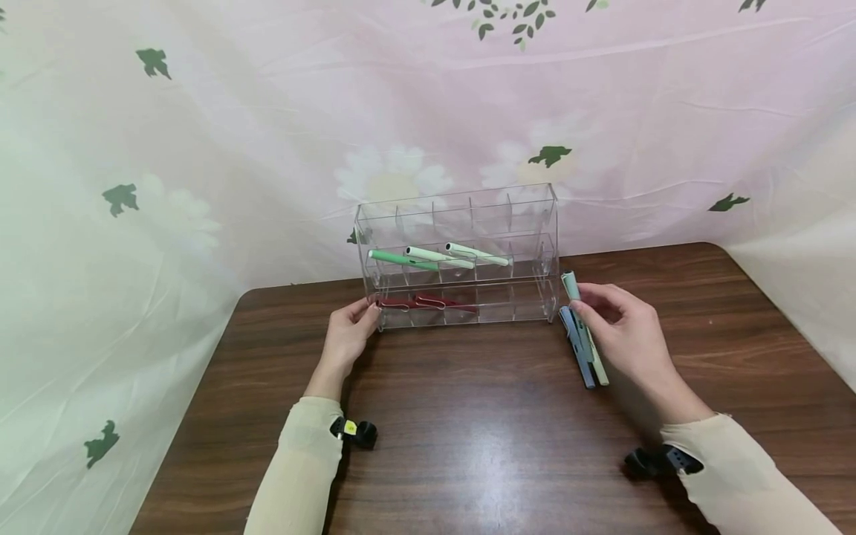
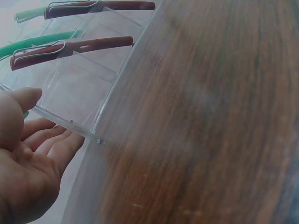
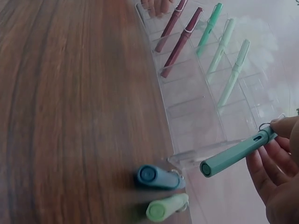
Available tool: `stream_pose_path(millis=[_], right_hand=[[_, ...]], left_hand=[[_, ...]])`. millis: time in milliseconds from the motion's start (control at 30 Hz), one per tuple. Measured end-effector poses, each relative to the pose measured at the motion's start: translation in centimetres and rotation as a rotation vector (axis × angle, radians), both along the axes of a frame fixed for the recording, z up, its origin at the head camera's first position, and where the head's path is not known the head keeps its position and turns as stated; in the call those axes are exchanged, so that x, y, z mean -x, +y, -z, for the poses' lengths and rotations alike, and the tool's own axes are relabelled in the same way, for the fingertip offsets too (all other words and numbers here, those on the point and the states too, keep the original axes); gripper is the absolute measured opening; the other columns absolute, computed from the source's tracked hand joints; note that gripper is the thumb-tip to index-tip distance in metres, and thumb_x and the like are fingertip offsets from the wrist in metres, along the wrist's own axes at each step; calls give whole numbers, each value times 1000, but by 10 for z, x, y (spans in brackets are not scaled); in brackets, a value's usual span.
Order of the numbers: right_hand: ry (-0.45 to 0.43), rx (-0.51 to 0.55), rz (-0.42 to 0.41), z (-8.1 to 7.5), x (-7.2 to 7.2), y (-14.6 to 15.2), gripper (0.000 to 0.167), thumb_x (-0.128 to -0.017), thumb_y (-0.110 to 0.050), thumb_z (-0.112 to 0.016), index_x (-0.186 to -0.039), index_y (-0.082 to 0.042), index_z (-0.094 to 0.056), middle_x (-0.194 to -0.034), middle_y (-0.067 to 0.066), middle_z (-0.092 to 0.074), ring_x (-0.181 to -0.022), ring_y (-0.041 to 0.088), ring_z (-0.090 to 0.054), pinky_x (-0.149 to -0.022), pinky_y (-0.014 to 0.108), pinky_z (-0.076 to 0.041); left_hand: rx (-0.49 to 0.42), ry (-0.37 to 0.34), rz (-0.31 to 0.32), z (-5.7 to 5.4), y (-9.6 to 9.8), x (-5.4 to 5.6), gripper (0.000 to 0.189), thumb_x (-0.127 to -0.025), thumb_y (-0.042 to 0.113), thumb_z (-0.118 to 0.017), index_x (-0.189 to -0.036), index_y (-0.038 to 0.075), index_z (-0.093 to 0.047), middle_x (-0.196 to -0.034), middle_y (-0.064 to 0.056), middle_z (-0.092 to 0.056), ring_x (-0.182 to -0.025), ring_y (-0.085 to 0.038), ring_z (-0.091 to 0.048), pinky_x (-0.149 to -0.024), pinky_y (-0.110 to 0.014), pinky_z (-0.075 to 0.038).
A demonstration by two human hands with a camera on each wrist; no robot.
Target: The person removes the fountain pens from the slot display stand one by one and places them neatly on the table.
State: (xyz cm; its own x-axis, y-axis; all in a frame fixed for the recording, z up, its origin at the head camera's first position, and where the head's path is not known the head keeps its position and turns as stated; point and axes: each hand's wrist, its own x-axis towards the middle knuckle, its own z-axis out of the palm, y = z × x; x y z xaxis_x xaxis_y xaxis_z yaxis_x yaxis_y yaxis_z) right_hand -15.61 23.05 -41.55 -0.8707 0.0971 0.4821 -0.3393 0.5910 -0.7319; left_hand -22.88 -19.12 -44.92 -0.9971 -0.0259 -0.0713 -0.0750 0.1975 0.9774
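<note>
While aslant, pen in right grip.

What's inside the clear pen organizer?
Two dark red pens lie in the lower front tier; a green pen and two pale green pens are in a higher tier. In the head view, the left hand hides a bit of the organizer at its left end.
</note>
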Motion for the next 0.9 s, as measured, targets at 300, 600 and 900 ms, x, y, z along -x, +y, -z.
stream_pose_path(millis=[300, 600, 900], right_hand=[[-84, -44, 54, 6, -4, 14, 26, -101, -9, -77, -125, 0, -77, -105, 24, -79, -82, -24, -55, -72, -3, -45], [-155, -105, 94, 14, -2, 31, 28, -101, -12, -76, -124, 4, -76, -100, 25, -79, -75, -22, -51, -64, 3, -43], [-286, -212, 132, 23, 2, 42, 34, -104, -22, -72, -125, 4, -76, -108, 26, -80, -87, 18, -72, -64, 9, -43]], left_hand=[[-6, 6, 4, -1, 0, 0, 44, -112, 11, -56, -152, -8, -55, -152, -27, -61, -143, -32, -59, -114, -37, -54], [-1, 6, 7, -1, 0, -1, 45, -112, 11, -55, -153, -8, -54, -152, -28, -60, -143, -33, -59, -114, -36, -54], [-4, -1, 3, -3, 1, -1, 46, -112, 12, -56, -154, -7, -54, -152, -27, -61, -143, -33, -59, -114, -36, -54]])
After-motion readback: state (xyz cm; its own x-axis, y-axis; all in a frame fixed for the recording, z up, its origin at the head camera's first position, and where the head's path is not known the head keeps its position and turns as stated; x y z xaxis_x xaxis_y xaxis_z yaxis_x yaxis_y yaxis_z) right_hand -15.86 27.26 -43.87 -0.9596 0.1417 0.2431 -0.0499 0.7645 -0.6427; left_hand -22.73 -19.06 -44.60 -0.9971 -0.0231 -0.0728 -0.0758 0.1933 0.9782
